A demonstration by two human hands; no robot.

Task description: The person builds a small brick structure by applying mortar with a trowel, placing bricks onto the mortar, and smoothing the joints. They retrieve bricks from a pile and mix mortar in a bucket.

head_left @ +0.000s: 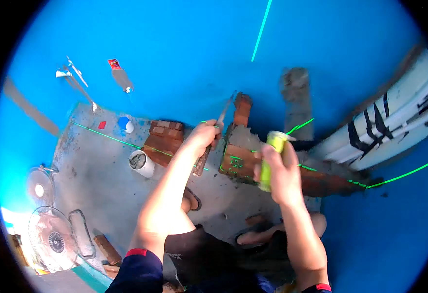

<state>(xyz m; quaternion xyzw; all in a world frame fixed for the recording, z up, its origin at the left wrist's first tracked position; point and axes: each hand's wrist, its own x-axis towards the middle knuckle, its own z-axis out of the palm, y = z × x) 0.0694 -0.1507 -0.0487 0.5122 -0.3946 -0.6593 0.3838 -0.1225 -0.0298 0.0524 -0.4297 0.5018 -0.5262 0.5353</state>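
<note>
The left grip (pixel 206 135) is closing its fingers around a thin grey tool (pixel 227 106), which is pointing up and away, its far end blurring near the blue wall (pixel 199 58). The right grip (pixel 281 168) is clasping a yellow-green can (pixel 275 144), fingers wrapping its side, with the can's pale top showing above the fingers and leaning slightly to the right. Between the two grips, a low piece of brickwork (pixel 238 168) is sitting, with grey mortar (pixel 244 138) covering its top. Whether the can is touching the brickwork, I cannot tell. Just beyond the tool, a narrow brick column (pixel 242 110) is standing against the wall. Left of the left grip, a stack of bricks (pixel 167 129) is lying near the forearm, and a white bucket (pixel 148 168) is standing just beside it, holding something grey. Farther left, well apart from the grip, two fans (pixel 55 241) are standing on the grey floor (pixel 92 180). Beyond the right grip, a rough grey patch (pixel 297 105) is marking the wall, and right of that grip large white panels (pixel 380 127) with black stripes are leaning. A bright green line (pixel 109 135) is crossing the floor and bricks.
</note>
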